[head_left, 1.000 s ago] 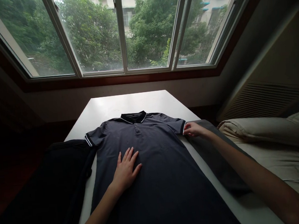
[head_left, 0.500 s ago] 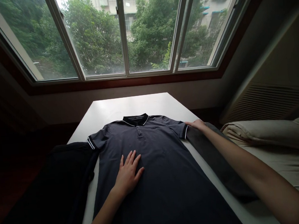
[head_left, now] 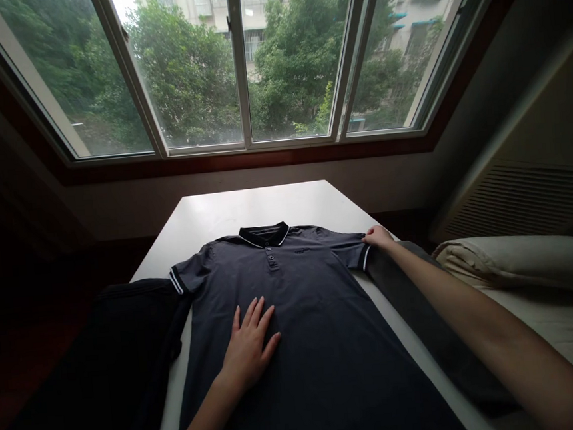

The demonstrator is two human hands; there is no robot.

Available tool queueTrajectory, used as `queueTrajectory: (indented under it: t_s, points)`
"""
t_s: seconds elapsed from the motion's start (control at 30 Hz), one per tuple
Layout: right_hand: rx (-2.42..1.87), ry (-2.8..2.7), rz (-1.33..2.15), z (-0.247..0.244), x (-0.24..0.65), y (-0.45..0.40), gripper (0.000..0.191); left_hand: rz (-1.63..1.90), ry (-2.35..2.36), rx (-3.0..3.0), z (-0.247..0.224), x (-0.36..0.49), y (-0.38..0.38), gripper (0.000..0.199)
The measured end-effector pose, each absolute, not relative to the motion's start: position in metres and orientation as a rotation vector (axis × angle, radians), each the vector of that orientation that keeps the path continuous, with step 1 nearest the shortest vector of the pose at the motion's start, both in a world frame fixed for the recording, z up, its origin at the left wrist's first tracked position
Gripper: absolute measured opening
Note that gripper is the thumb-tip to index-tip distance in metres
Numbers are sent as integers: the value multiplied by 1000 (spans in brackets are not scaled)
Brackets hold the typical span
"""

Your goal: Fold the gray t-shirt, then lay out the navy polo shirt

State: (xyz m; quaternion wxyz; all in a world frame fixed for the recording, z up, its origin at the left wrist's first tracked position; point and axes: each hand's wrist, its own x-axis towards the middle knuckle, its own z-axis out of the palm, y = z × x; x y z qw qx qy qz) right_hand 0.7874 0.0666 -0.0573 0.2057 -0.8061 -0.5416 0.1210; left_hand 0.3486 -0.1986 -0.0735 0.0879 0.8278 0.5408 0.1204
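A dark grey-blue polo shirt point(head_left: 316, 319) lies spread front side up, its black collar with white trim toward the window. My left hand point(head_left: 250, 342) rests flat on the chest of the shirt, fingers spread. At the cuff of the sleeve on the right, my right hand point(head_left: 378, 236) pinches the upper edge between thumb and fingers. That sleeve is drawn out sideways, its black cuff with a white stripe showing. The opposite sleeve lies loose, overlapping dark folded clothing.
Under the shirt is a white table point(head_left: 250, 205), below a window point(head_left: 240, 65). Dark trousers or similar clothing point(head_left: 89, 366) lie along the left side. Dark grey fabric point(head_left: 415, 311) lies on the right, beside a beige cushioned seat or bedding point(head_left: 537, 273).
My right hand has closed on the cuff and pulled the sleeve slightly outward, straightening it. My left hand stays flat on the chest. The view has shifted a little.
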Motion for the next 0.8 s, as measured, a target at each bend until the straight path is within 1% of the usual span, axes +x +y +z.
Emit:
queueTrajectory:
  t_s: [0.1,0.27,0.4,0.5,0.67,0.73,0.8]
  points:
    - [-2287,-1435,295,-65,789,67,20,343,1622,2458,-72,350,-199,55]
    - [-2252,-1393,176,-68,782,66,32,320,1621,2455,-70,349,-197,55]
    - [-2234,-1423,160,-68,776,64,35,324,1623,2456,-69,349,-198,55]
    - [-2219,-1470,170,-67,771,59,45,330,1619,2458,-70,348,-199,55]
    - [-2187,-1655,48,-57,755,32,66,308,1625,2463,-71,350,-197,55]
    - [-2213,-1733,11,-51,747,15,70,290,1633,2462,-68,350,-199,54]
    - [-2218,-1796,30,-46,741,-7,69,259,1643,2464,-64,350,-207,53]
